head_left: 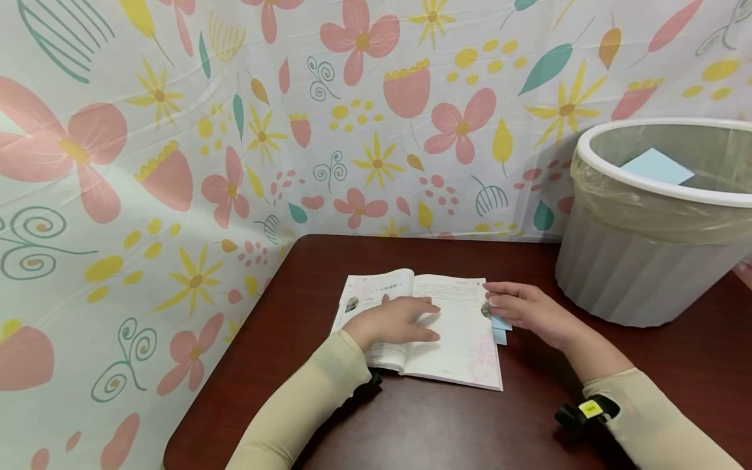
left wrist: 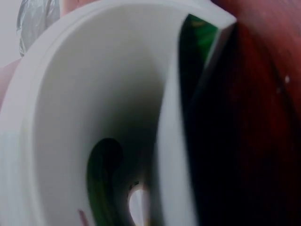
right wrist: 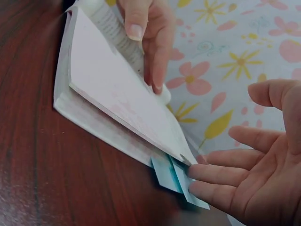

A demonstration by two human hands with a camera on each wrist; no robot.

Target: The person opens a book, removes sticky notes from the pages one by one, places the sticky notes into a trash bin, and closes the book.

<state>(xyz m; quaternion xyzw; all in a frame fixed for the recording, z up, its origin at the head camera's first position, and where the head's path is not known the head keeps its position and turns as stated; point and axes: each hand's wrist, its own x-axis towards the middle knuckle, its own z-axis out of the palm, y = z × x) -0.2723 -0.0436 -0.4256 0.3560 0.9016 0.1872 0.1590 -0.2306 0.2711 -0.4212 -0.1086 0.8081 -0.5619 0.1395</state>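
An open book (head_left: 452, 352) with printed pages lies on the dark table. My left hand (head_left: 395, 321) rests over its left page and inner fold, fingers spread toward the right page. At the book's right edge, my right hand (head_left: 531, 312) has its fingers extended. Light blue paper slips (head_left: 499, 335) stick out from under that edge. In the right wrist view, the right fingertips (right wrist: 200, 172) are right at the page corner and the blue slips (right wrist: 168, 175). The left wrist view shows a curled white page (left wrist: 51, 108) up close, hiding the left hand.
A grey waste bin (head_left: 623, 274) with a plastic liner stands on the right of the table (head_left: 446, 431); a light blue paper (head_left: 658, 166) shows inside it. A flower-patterned cloth (head_left: 364, 163) hangs behind the table and along its left side.
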